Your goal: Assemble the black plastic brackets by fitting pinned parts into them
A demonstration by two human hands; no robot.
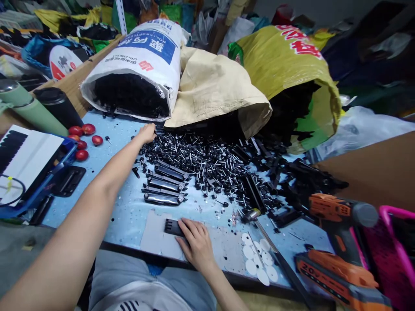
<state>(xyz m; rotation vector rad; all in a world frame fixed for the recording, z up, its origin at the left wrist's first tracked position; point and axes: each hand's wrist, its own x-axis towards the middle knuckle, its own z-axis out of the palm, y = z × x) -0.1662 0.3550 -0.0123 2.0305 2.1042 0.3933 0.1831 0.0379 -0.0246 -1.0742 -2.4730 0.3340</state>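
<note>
My left hand (148, 133) reaches to the far left edge of a heap of small black plastic pieces with metal pins (207, 162). Its fingers are curled together, and whatever is between them is too small to make out. My right hand (198, 244) grips the end of a flat black plastic part (173, 227) with a notched left end. This part lies on a grey board (154, 231) at the table's front edge. Between the hands, several long black assembled parts (165, 198) lie in a stacked row.
A white sack (136, 65), a beige sack (214, 86) and a yellow sack (279, 56) stand behind the heap. A hammer (269, 239), white discs (259, 259) and an orange cordless drill (340, 246) lie right. Red fruits (82, 155), cups and a blue tray (69, 151) are left.
</note>
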